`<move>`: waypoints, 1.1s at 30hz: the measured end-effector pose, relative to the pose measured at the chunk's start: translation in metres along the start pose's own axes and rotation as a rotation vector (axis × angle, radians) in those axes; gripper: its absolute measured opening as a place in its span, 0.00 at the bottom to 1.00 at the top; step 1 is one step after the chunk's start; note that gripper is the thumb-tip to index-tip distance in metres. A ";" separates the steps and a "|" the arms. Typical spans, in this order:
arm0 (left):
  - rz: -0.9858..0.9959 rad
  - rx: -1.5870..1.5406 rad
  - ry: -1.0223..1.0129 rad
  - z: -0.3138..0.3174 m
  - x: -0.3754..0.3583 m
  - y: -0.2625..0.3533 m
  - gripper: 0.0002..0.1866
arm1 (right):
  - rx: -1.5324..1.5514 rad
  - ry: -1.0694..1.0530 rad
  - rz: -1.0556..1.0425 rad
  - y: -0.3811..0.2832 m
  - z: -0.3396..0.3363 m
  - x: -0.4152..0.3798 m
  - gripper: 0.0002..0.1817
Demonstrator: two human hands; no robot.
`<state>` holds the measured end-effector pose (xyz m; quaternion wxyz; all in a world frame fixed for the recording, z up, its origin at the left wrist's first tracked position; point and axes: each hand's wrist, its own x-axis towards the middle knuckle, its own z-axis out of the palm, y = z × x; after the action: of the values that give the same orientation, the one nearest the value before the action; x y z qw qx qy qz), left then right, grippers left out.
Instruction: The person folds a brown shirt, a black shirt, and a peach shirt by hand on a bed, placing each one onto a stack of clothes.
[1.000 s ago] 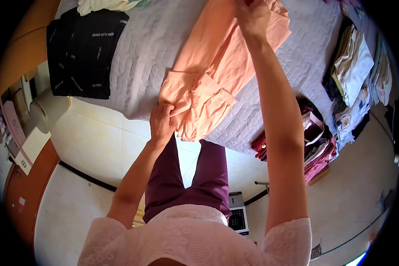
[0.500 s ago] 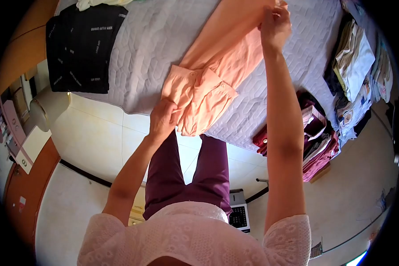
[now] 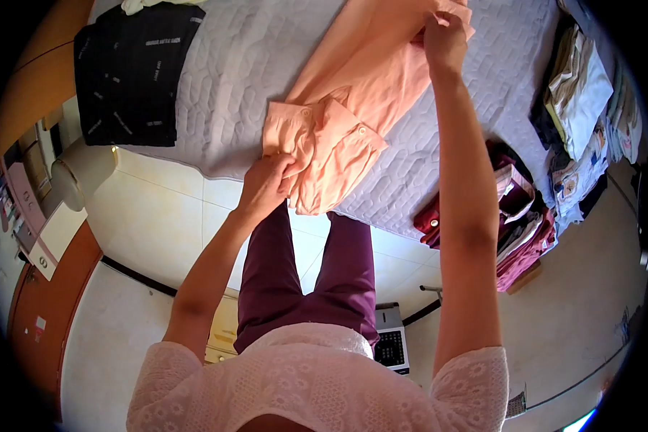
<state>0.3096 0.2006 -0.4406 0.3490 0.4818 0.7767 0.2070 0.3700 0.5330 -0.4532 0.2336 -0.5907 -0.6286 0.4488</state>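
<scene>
An orange garment [image 3: 367,72] with a buttoned, gathered end lies on the grey quilted mattress, that end hanging at the near edge. My left hand [image 3: 270,180] is closed on the left side of the buttoned end. Farther up, toward the top of the view, my right hand [image 3: 446,39] pinches the right edge of the cloth. The garment's far end runs out of view at the top.
Dark folded fabric with white lettering [image 3: 137,75] lies on the left of the mattress [image 3: 230,79]. Stacked pale clothes [image 3: 579,93] are on the right, with red and pink clothes [image 3: 525,248] nearer. A grey box [image 3: 391,342] is on the floor.
The buttoned end of the garment has shifted slightly up and left with my left hand. My right hand has lowered a little, still on the cloth's edge.
</scene>
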 end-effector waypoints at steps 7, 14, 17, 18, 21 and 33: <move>-0.047 0.184 0.201 0.002 0.007 0.023 0.22 | -0.286 -0.432 -0.455 0.030 -0.007 -0.118 0.11; -0.111 0.197 0.267 0.011 0.036 0.043 0.25 | -0.420 -0.519 -0.485 0.028 -0.030 -0.184 0.16; -0.060 0.092 0.312 0.019 0.041 0.027 0.23 | -0.297 -0.603 -0.635 0.023 -0.059 -0.212 0.15; -0.094 -0.006 0.306 0.012 0.040 0.029 0.18 | -0.232 -0.621 -0.644 0.025 -0.063 -0.219 0.15; -0.170 -0.505 0.297 0.010 0.042 0.008 0.13 | -0.153 -0.662 -0.566 0.029 -0.070 -0.232 0.11; -0.419 -1.245 0.229 -0.016 0.031 0.020 0.08 | 0.452 -0.695 0.245 0.045 -0.029 -0.216 0.13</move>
<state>0.3005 0.2380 -0.4270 0.5101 0.0042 0.6217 0.5943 0.4595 0.3315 -0.4253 0.0764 -0.4084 -0.4811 0.7720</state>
